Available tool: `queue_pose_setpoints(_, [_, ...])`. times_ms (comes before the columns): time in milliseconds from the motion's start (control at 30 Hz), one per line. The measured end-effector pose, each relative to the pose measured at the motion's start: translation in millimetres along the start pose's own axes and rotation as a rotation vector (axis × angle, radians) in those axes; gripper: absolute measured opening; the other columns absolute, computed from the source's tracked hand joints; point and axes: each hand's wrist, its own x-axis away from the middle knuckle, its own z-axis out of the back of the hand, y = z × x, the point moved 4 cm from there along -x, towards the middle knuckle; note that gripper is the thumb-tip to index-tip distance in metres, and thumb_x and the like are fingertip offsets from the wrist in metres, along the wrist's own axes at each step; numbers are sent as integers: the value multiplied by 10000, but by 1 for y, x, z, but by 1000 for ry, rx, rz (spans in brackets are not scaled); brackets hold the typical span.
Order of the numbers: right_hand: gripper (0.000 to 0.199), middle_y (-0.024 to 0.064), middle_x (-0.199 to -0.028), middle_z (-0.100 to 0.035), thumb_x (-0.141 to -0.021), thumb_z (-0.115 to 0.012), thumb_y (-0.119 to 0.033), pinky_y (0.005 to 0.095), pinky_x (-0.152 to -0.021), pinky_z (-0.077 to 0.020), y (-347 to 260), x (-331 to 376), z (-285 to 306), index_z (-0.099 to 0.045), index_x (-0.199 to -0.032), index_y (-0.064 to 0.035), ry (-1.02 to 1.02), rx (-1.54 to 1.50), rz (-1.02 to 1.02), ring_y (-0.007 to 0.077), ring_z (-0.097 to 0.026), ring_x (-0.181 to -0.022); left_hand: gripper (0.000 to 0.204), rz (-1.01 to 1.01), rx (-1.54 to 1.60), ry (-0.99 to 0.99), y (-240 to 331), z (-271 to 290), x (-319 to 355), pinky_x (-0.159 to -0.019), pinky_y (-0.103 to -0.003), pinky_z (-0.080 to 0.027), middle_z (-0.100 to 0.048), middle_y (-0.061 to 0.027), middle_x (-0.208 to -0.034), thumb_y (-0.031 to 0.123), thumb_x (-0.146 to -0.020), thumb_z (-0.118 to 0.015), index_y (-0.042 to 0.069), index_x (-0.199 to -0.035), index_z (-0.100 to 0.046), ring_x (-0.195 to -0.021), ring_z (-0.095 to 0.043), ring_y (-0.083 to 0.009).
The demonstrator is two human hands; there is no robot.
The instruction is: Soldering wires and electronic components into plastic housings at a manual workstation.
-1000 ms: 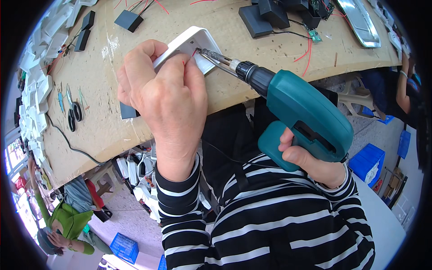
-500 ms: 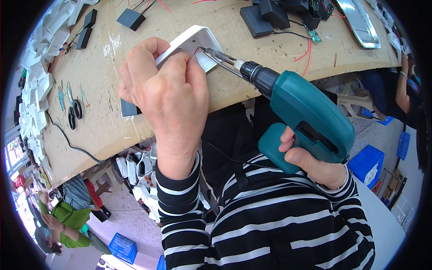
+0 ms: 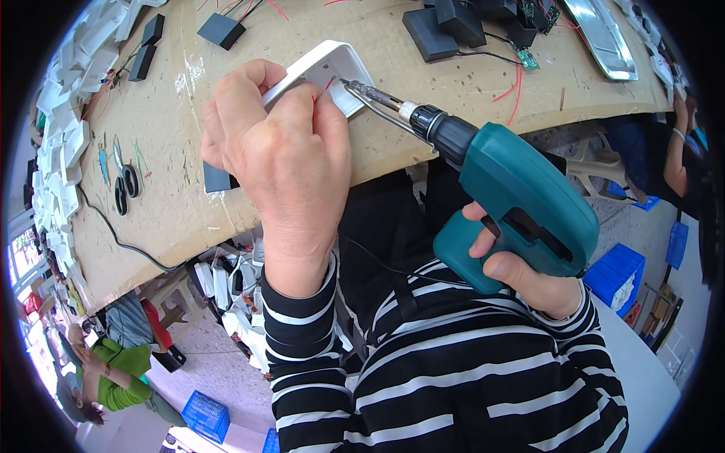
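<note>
My left hand (image 3: 283, 147) is closed around a white plastic housing (image 3: 351, 66), its open side tipped toward me above the table. A thin red wire (image 3: 330, 83) shows at my fingertips, inside the housing. My right hand (image 3: 529, 281) grips the handle of a green soldering gun (image 3: 521, 192), a finger at its trigger. The gun's dark tip and thin metal feed tube (image 3: 389, 115) reach into the housing near the wire; whether the tip touches anything I cannot tell. Part of a black box (image 3: 217, 180) lies on the table beside my left hand, mostly hidden behind it.
Scissors (image 3: 124, 181) and a black cable (image 3: 113, 234) lie at the left, near piled white housings (image 3: 57, 189). Black boxes (image 3: 430, 36), a green circuit board (image 3: 529, 59) and a metal tray (image 3: 604, 41) sit at the far right. Other people work on both sides.
The soldering gun has shifted slightly right and toward me, its tip drawing back a little from the red wire. My left hand and the housing have barely moved.
</note>
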Motion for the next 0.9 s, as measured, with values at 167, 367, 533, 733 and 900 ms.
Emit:
queue_pose_setpoints(167, [497, 103, -958, -656, -722, -796, -68, 247, -725, -524, -3, 1, 4, -550, -1139, 45, 5, -13, 15, 111, -636, -783, 31, -5, 5, 14, 2, -1, -2, -811, -375, -300, -548, -57, -950, 61, -645, -662, 55, -675, -667, -902, -491, -253])
queue_pose_setpoints(367, [447, 57, -843, -636, -726, -778, -10, 229, -670, -503, 4, 7, 11, -549, -1107, 35, -75, 36, 77, 106, -630, -743, 84, -28, -15, -30, 7, 2, -4, -768, -398, -370, -562, -95, -926, 66, -649, -659, 52, -732, -664, -872, -529, -287])
queue_pose_setpoints(533, [493, 46, -895, -617, -760, -767, -62, 229, -672, -491, -7, 5, 7, -531, -1186, 15, -118, 4, 361, 103, -619, -761, 99, -9, 12, -52, 9, 9, -4, -788, -376, -359, -556, -101, -926, 46, -653, -672, 31, -751, -659, -880, -532, -287])
queue_pose_setpoints(733, [473, 49, -888, -626, -759, -775, -88, 239, -699, -496, -6, 6, 9, -541, -1157, 15, -131, -60, 336, 106, -621, -775, 79, 25, -44, -37, 8, 10, -2, -778, -367, -346, -554, -89, -923, 38, -662, -673, 33, -740, -664, -880, -532, -268])
queue_pose_setpoints(900, [458, 111, -996, -644, -745, -758, -3, 277, -803, -515, -2, 12, 12, -539, -1145, 29, -97, -257, -5, 144, -637, -893, 129, -32, -78, -44, 11, 9, 2, -864, -408, -304, -566, -102, -1021, 127, -688, -710, 75, -801, -674, -977, -520, -276])
